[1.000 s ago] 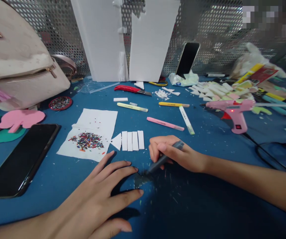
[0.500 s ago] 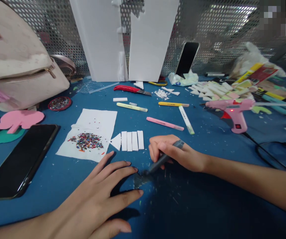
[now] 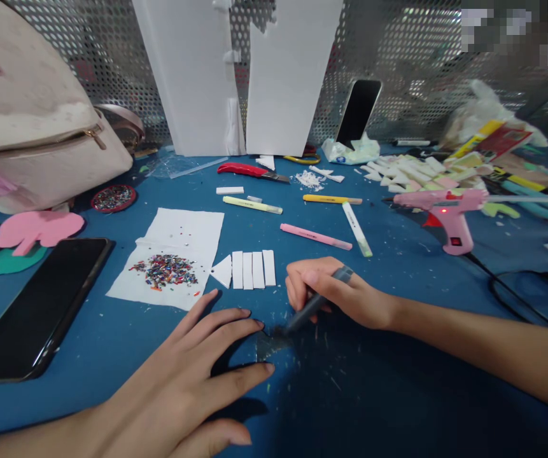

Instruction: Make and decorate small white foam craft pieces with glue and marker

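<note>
My right hand (image 3: 326, 289) is closed around a dark grey marker (image 3: 308, 313), tilted with its blurred tip down at the table. Beneath that tip lies a small dark, see-through-looking patch (image 3: 268, 346); I cannot tell what it is. My left hand (image 3: 197, 362) rests with fingers spread, its fingertips at the patch's left edge. Just beyond the hands, several white strips (image 3: 253, 270) stand side by side with a white triangle (image 3: 223, 272) at their left end. Colourful beads (image 3: 166, 271) lie on a white sheet of paper (image 3: 192, 226) past my left fingers.
Highlighters, among them a pink one (image 3: 316, 236) and a yellow one (image 3: 252, 205), lie farther back near a red utility knife (image 3: 252, 170). A pink glue gun (image 3: 445, 213) with a cord stands at right. A phone (image 3: 39, 312) and a backpack (image 3: 39, 114) occupy the left.
The marker's tip end has shifted very slightly. Otherwise both hands and the things on the table stay where they were.
</note>
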Motion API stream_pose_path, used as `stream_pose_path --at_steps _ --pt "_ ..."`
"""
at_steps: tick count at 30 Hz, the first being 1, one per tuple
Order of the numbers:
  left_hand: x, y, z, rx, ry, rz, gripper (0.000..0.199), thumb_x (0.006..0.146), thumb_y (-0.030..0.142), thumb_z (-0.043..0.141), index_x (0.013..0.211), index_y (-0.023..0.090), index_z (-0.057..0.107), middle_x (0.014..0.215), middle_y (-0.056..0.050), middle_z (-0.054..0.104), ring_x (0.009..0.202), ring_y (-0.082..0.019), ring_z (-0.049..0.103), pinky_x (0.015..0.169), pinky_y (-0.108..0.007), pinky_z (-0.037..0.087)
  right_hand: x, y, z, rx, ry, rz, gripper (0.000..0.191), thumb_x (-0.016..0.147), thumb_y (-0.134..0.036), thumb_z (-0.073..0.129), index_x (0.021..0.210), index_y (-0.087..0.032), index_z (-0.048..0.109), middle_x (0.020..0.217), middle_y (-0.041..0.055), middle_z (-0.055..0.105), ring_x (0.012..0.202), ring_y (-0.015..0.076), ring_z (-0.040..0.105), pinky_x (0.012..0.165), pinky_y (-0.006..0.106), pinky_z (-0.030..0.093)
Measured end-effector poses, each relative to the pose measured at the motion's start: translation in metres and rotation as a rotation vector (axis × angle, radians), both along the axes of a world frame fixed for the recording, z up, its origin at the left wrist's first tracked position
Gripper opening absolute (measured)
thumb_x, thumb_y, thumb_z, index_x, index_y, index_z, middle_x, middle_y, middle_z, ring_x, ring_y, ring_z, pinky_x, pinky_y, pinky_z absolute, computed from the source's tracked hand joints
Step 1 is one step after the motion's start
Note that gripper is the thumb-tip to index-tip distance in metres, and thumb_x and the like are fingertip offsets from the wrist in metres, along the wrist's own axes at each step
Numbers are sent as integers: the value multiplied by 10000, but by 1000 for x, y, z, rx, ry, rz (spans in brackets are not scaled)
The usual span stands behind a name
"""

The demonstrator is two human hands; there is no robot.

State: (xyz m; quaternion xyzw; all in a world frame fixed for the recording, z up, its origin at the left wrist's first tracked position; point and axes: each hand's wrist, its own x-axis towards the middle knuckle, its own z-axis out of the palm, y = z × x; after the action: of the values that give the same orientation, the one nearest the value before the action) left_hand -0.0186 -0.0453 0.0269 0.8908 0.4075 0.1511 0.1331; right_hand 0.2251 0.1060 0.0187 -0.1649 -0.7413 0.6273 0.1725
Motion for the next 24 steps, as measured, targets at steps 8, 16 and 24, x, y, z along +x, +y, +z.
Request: stream_pose_path --at_steps 8,16,24 --pt "0 1 0 -1 1 -8 479 1005 597 380 1371 352 566 1434 -44 531 1388 -267 421 1218 -596 125 0 0 0 -3 0 -16 533 1043 -496 387 736 -120 606 691 20 569 550 83 529 469 185 385" --pt "0 0 0 6 3 3 469 1006 590 386 1363 350 574 1433 -47 532 1376 -274 435 1215 -588 153 1 0 -1 6 -2 -13 528 1046 -493 378 739 -127 603 700 22 574 556 89 526 478 193 389" --pt "0 0 0 13 -3 4 472 1008 593 374 1366 358 572 1435 -33 531 1377 -269 439 1216 -592 158 1 0 -2 1 -6 -15 537 1043 -500 381 724 -126 597 698 20 571 552 81 523 471 187 379"
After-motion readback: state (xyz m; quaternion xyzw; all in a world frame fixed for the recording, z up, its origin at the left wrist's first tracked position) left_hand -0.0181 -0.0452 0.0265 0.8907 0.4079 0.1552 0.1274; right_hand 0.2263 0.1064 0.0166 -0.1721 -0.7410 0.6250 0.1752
